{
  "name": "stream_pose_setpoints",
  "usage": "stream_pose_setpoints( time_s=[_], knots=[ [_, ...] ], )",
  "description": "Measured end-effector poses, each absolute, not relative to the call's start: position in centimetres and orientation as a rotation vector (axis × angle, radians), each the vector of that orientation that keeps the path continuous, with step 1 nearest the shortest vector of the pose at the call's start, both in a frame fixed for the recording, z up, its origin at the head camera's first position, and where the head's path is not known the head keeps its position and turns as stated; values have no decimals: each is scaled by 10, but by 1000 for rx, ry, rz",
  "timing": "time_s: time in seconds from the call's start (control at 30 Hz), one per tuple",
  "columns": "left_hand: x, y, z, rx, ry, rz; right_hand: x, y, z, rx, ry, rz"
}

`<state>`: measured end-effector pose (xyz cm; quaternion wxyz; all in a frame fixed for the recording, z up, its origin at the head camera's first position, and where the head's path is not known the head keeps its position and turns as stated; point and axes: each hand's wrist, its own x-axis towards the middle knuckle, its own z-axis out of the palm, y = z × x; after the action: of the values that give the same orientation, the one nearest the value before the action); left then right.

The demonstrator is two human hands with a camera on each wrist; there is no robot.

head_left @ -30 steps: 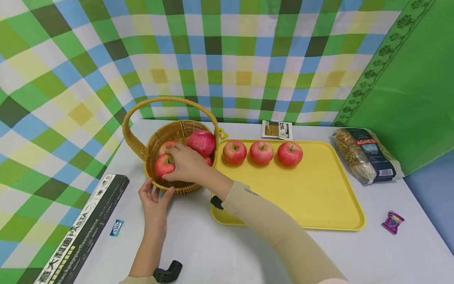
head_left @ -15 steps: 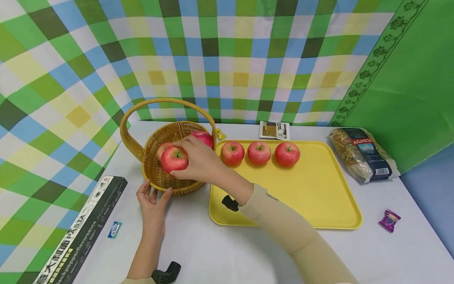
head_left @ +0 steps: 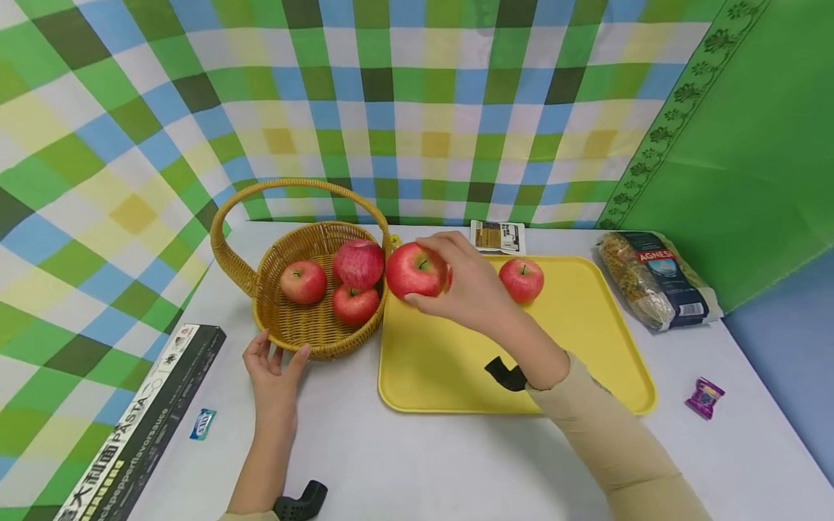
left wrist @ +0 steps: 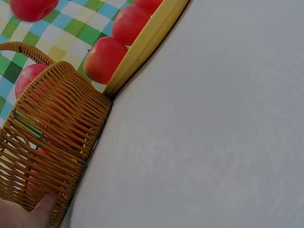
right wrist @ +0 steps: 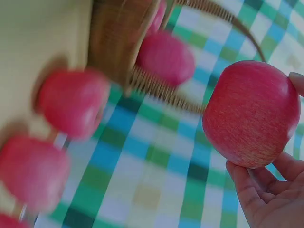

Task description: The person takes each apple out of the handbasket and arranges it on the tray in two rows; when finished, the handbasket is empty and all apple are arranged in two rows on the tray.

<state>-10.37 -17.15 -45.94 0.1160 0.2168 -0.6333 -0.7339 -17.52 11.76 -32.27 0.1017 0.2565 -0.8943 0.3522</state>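
Holding, in the head view, a red apple [head_left: 410, 271] beside the basket [head_left: 339, 349] above the yellow tray [head_left: 443, 373], the right hand [head_left: 470, 289] has its fingers curled part-open round the fruit; the left hand's [head_left: 272, 380] spread fingers touch the basket. Left wrist view: the thumb [left wrist: 45, 207] rests against that basket. Right wrist view: presumably firm, smooth and bruisable, best gripped at its widest girth, the apple sits between opposed fingertips.
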Motion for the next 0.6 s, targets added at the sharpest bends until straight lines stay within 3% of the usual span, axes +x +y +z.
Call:
stream_pose_setpoints(
  time_s=[0.27, 0.6],
  knots=[
    [-102, -174, -458, 623, -1813, -2150, -183, 193, -327, 430, -2697, 1017],
    [-104, -171, -461, 597, -1791, -2170, -201, 286, -361, 102, -2839, 894]
  ],
)
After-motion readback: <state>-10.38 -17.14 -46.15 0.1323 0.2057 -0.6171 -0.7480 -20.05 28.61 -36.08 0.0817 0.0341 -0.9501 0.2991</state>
